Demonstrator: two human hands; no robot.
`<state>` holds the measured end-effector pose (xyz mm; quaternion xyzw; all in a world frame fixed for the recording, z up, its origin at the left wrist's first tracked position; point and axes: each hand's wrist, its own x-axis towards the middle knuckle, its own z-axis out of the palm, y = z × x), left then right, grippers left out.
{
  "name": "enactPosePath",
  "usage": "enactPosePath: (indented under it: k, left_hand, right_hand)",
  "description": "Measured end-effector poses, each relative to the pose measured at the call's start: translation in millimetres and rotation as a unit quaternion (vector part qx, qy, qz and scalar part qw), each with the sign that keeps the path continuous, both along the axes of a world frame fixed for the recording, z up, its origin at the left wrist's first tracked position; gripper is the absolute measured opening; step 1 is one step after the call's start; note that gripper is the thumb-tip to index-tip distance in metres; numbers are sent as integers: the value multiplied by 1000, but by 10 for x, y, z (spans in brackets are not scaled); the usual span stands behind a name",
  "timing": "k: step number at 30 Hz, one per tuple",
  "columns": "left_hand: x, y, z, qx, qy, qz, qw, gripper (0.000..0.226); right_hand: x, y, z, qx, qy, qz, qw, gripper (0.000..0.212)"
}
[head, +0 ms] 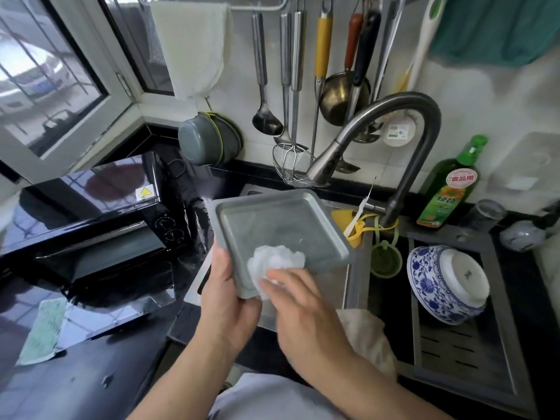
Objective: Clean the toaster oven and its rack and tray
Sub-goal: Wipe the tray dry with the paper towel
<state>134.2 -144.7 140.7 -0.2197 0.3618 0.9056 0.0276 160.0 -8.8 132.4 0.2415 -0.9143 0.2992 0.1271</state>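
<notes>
tray (281,225) in hands, white wad (274,262)

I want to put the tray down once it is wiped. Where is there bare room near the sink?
Bare black counter lies in front of the toaster oven, right of the green cloth. The drain rack is free in front of the blue-and-white bowl. Around the faucet it is crowded: green bottle, yellow holder, hanging utensils.
</notes>
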Motion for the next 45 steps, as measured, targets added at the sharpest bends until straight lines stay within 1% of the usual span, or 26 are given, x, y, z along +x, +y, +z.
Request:
enactPosePath:
  k: [1,3,5,6,8,9,11,14,16,17,19,21,25,27,29,31,33,35,38,40,41,42,43,45]
  left_hand:
    - [8,-8,-30,18,-22,-11,1000,63]
    - [18,-58,-67,58,-42,-26,997,65]
    - [9,-103,-76,80,-38,-24,996,69]
    - [-7,-125,-72,74,-22,-18,997,65]
    - [-18,-127,-22,34,20,17,999,46]
    - [-10,-121,18,5,45,26,999,41]
    - [4,-135,59,-25,71,23,997,40]
    - [71,-207,51,-47,53,12,997,39]
    - [130,-199,35,-61,40,-10,997,39]
    - [160,-171,29,-65,32,-20,997,39]
    - [200,-132,28,-63,22,-37,997,39]
    - [212,-139,41,-62,15,-53,997,40]
    - [193,-181,126,-70,33,-117,990,41]
    - [165,-196,150,-82,45,-128,987,42]
    - [131,-236,155,-90,56,-127,986,44]
    - [101,-295,177,-90,59,-128,986,46]
    - [93,-319,199,-87,57,-144,984,47]
    - [89,-276,209,-92,61,-180,977,50]
    - [82,-141,180,-137,52,-231,962,76]
    - [71,-108,188,-163,53,-236,957,87]
    - [53,-114,211,-175,55,-237,954,89]
    - [34,-124,239,-185,59,-241,951,90]
    - [11,-140,264,-192,61,-244,949,91]
    - [-40,-167,292,-193,63,-246,948,89]
  right_hand:
    - [59,-118,30,-11,0,44,999,42]
    - [113,-246,67,-17,-3,105,994,41]
    - [83,-156,24,6,19,133,991,40]
    - [65,-58,-39,21,35,133,990,40]
    - [17,182,-198,46,53,91,993,42]
    - [-22,316,-269,49,49,56,996,42]
    - [-152,572,-347,20,20,-24,999,34]
    - [-385,845,-346,-28,0,-109,994,21]
    - [-523,922,-322,-52,-28,-137,989,10]
    - [-589,941,-316,-51,-44,-149,987,12]
    - [-732,947,-296,-17,-72,-152,986,17]
    - [-897,925,-238,10,-92,-152,984,16]
    - [-1301,883,-66,1,-94,-207,974,12]
    - [-1405,823,-44,10,-81,-216,973,21]
    - [-1410,750,-39,35,-28,-204,978,29]
    - [-1390,680,-23,51,20,-172,984,33]
    - [-1367,543,14,45,29,-137,989,32]
    - [-1296,311,57,28,24,-86,996,28]
    - [-1210,0,134,12,56,15,998,16]
    - [-1273,-6,152,24,79,48,995,12]
    - [-1326,36,134,31,85,43,995,11]
    - [-1380,90,103,28,84,16,996,10]
    - [-1428,133,65,10,72,-27,997,8]
    - [-1464,153,22,-59,36,-111,991,8]
